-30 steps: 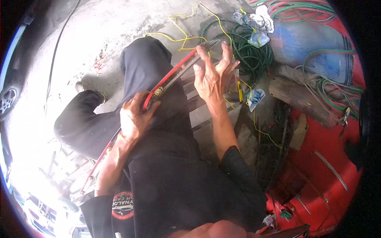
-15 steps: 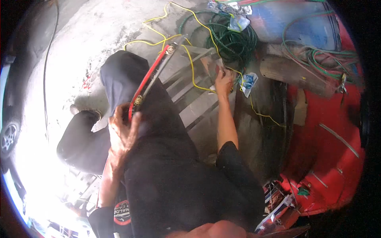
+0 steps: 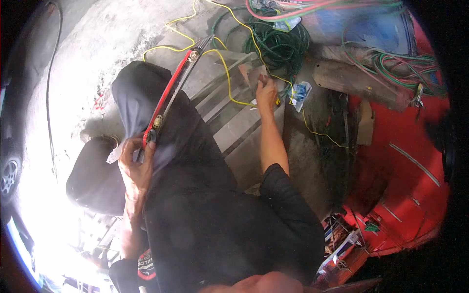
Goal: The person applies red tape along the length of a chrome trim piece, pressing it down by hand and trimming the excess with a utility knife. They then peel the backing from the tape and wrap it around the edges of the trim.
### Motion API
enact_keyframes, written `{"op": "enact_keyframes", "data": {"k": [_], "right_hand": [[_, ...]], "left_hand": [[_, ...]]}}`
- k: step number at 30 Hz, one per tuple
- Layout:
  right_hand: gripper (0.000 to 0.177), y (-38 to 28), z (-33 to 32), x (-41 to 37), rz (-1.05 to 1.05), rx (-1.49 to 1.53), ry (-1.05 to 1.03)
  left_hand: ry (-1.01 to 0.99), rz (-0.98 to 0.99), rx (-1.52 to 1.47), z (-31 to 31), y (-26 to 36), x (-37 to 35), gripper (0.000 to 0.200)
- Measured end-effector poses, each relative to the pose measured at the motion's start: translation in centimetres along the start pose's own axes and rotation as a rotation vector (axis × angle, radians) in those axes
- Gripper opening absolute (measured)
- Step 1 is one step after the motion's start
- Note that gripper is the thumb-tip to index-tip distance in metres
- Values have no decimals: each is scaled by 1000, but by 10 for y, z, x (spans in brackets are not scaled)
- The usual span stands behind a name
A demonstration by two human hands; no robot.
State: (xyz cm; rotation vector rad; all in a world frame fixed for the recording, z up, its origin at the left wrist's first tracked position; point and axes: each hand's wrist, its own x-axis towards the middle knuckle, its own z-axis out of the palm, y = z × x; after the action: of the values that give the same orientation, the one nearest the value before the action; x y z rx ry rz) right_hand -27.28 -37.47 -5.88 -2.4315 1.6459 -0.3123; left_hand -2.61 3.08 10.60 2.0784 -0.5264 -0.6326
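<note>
My left hand point(image 3: 136, 163) grips the lower end of a long, slim red and dark strip point(image 3: 171, 93) with round gold-coloured fittings. The strip slants up and away over my leg, and thin prongs show at its far tip. My right hand point(image 3: 266, 95) reaches forward with its fingers closed at the edge of a grey-brown flat piece point(image 3: 256, 78), whose kind I cannot make out. Under and beside that hand lies a pale slatted panel point(image 3: 234, 132), with a yellow cord point(image 3: 228, 80) running across it.
A coiled green hose point(image 3: 278, 46) lies beyond my right hand, near a crumpled blue and white packet point(image 3: 301, 95). A blue drum point(image 3: 361, 34) stands at the upper right. Red sheeting point(image 3: 405, 161) covers the right side. A wheel point(image 3: 10, 176) shows at far left.
My left hand and the red strip have shifted slightly left, and its grip has moved towards the fingertips. My right hand has moved a little left and stays at the flat piece.
</note>
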Motion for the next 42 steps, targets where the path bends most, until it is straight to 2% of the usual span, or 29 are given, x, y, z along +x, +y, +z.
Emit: {"op": "enact_keyframes", "data": {"k": [3, 6, 9, 12, 13, 14, 18, 19, 20, 22, 23, 24, 25, 27, 28, 31, 34, 42], "right_hand": [[34, 6, 4, 0, -15, 71, 58], [33, 15, -8, 0, 130, -1, 122], [32, 28, -18, -4, 58, -269, 55], [35, 68, 3, 0, 10, -229, 89], [40, 69, 3, 6, 161, -239, -27], [45, 111, 25, 19, 146, -116, -115], [28, 59, -35, 12, -2, -23, 69], [27, -13, -75, -3, 150, -25, -28], [31, -27, -84, -13, 69, 129, -57], [34, -98, -111, -58, -90, 127, -94], [39, -124, -119, -78, -89, 190, -241], [42, -157, -132, -104, -249, 159, -268], [41, -185, -144, -124, -275, 135, -417], [30, -211, -139, -151, -496, 396, -505], [29, -222, -135, -161, -458, 454, -576], [28, -240, -112, -162, -703, 441, -488], [27, -246, -98, -160, -733, 451, -426], [21, -259, -96, -173, -711, 435, -449]], "left_hand": [[-12, -11, -80, 2, 9, 1, 16], [4, 19, -123, 1, 9, -1, 15], [-11, -5, -180, 1, 5, 0, 16], [-39, -26, -174, -2, 1, 0, 16], [-49, -40, -140, -5, 5, 0, 15], [-46, -82, -178, -5, 8, 1, 14], [-11, -32, -180, 3, 10, 0, 16], [-13, -17, -175, 4, 10, -2, 15], [-9, -5, -148, 8, 10, -4, 15], [-15, 38, -124, 9, 1, -7, 15], [-11, 56, -103, 10, 1, -8, 15], [-4, 77, -90, 7, 0, -10, 15], [1, 94, -69, 8, 0, -11, 15], [-13, 98, -74, 6, -1, -11, 16], [-12, 92, -84, 6, 0, -12, 17], [11, 105, -112, 7, -2, -10, 18], [32, 106, -115, 7, -5, -10, 19], [85, 58, -236, 13, -10, -10, 16]]}}
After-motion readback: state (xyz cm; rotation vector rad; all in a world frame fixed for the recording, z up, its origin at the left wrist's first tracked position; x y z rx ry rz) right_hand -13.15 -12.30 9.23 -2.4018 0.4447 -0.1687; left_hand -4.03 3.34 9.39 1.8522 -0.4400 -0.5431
